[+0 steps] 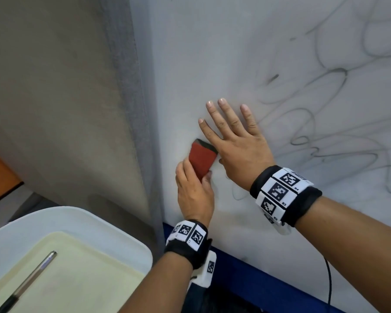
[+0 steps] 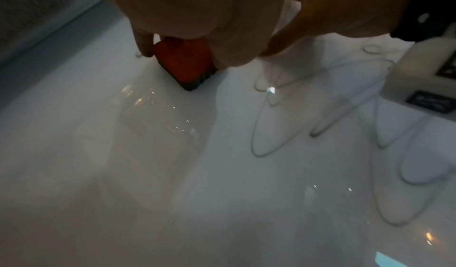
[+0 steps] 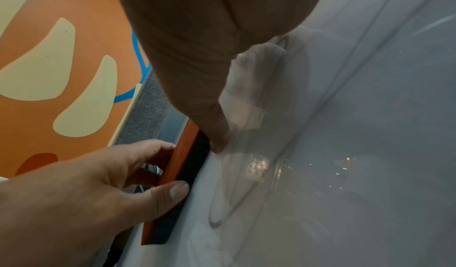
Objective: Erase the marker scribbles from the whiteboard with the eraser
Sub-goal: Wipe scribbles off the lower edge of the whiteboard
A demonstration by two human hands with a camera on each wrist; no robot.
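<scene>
**Left strip wiped, most scribbles still to be erased**

The eraser (image 1: pixel 202 159), red-backed with a dark felt face, is held flat against the whiteboard (image 1: pixel 212 53) near its left edge, low down. It is gripped by the left hand (image 1: pixel 194 190), with the thumb on one long side and the fingers curled round the other, as is seen from the right wrist. The right hand (image 1: pixel 237 141) is laid on the board just beside the eraser, fingers straight and spread, nothing held; its thumb tip is seen close against the felt edge.

The strip of board above and left of the hands is seen almost free of marks, apart from a faint grey haze and one short dark dash (image 1: pixel 273 78). This part is judged as largely done. The marker scribbles (image 1: pixel 325 105) are still spread as looping lines over the middle and right of the board, and one faint loop (image 1: pixel 238 193) is left just below the right hand. Most of the erasing is therefore judged to remain.
</scene>
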